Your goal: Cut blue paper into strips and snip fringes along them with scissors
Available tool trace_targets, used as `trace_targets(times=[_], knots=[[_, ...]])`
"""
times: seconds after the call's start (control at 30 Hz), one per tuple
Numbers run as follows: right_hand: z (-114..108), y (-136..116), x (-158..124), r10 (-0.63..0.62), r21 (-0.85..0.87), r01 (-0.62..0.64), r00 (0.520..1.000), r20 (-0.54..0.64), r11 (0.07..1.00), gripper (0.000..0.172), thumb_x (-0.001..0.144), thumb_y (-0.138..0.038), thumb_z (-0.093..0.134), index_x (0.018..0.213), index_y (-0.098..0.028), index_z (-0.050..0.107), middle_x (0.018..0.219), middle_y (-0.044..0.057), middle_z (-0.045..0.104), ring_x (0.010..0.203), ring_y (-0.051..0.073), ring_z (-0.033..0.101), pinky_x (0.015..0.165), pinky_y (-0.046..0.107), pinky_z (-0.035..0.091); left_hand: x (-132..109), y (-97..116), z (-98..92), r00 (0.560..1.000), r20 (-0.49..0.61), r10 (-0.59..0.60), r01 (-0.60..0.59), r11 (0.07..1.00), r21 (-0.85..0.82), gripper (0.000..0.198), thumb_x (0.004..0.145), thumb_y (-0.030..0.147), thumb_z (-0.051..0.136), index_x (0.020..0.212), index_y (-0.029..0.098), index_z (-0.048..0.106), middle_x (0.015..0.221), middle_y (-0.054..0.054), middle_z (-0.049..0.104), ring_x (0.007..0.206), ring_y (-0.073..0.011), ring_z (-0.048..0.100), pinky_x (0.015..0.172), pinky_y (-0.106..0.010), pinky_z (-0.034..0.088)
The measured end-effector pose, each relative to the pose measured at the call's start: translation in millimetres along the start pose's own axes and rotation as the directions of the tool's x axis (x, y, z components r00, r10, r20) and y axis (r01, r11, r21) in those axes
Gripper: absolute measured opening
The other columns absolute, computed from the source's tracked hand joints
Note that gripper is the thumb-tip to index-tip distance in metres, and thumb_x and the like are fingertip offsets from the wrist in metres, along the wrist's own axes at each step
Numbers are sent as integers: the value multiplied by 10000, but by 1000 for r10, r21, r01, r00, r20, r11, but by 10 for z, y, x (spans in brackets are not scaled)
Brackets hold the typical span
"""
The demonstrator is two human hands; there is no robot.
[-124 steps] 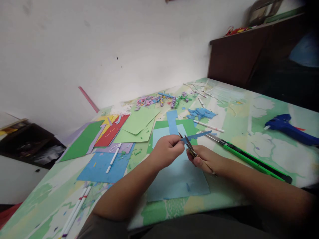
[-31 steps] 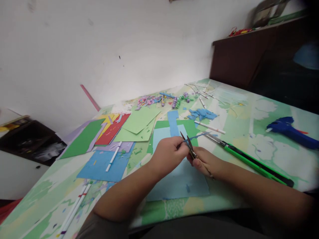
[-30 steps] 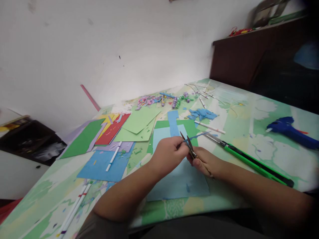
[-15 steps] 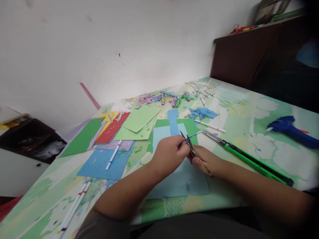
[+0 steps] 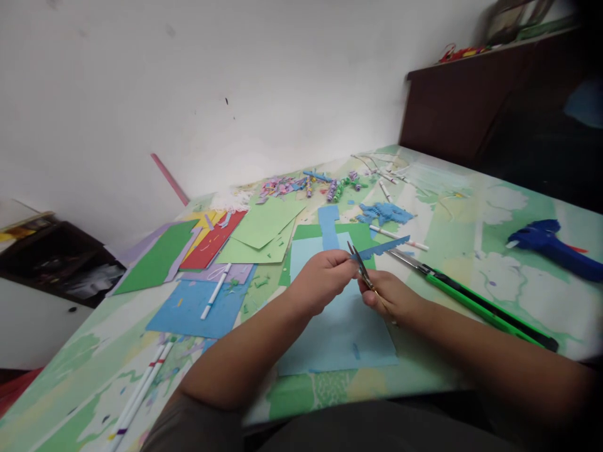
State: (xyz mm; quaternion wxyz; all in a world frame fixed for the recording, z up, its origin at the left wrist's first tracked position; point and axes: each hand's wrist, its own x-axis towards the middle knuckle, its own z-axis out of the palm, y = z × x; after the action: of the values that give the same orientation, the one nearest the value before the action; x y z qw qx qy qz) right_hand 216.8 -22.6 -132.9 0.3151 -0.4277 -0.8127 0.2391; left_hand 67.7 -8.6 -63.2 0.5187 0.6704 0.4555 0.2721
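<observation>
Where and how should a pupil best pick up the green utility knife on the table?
I'd grip the green utility knife around mid-handle, coming from the right, where its black butt end lies. The long handle offers room, and the exposed blade points left and away, so this approach should keep clear of the edge.

**No Readable Lettering**

No text, label, brand, number or sign can be read. With the view taken as a clock face, the green cutter (image 5: 490, 309) toward four o'clock and the blue glue gun (image 5: 560, 246) at three show no legible marking. The paired white sticks (image 5: 141, 395) between seven and eight carry plain coloured bands. Toward eleven, a small dark mark (image 5: 227, 100) forms no letter.
</observation>
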Motion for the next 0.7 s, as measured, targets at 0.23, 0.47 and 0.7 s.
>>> trace_targets(times=[0.23, 0.47, 0.7], knots=[[-6, 7, -15, -50, 74, 48, 999, 17, 996, 603, 719, -720, 106, 673, -182, 375, 609, 18, 438, 547, 133, 386, 497, 275, 327, -20, -12, 22, 970, -104, 219, -172, 923, 344, 233, 716, 236, 400, 495, 166, 384, 487, 47, 346, 506, -78, 340, 494, -208, 264], [13, -16, -16, -38, 104, 33, 998, 42, 994, 597, 726, -713, 89, 665, -187, 364, 596, 20, 431, 538, 136, 388, 502, 282, 322, -56, -55, 73, 930, -113, 350, -229, 792, 566, 262, 761, 242, 367, 512, 172, 322, 496, 41, 334, 514, -91, 330, 510, -224, 226], [22, -12, -8, -16, 60, 15, 1000, 7, 998, 605, 707, -731, 62, 632, -198, 339, 552, 9, 400, 510, 137, 372, 483, 276, 291, -45, -27, 30, 963, -67, 263, -204, 865, 459, 240, 769, 258, 358, 549, 171, 399, 554, 34, 411, 567, -97, 391, 545, -219, 277]])
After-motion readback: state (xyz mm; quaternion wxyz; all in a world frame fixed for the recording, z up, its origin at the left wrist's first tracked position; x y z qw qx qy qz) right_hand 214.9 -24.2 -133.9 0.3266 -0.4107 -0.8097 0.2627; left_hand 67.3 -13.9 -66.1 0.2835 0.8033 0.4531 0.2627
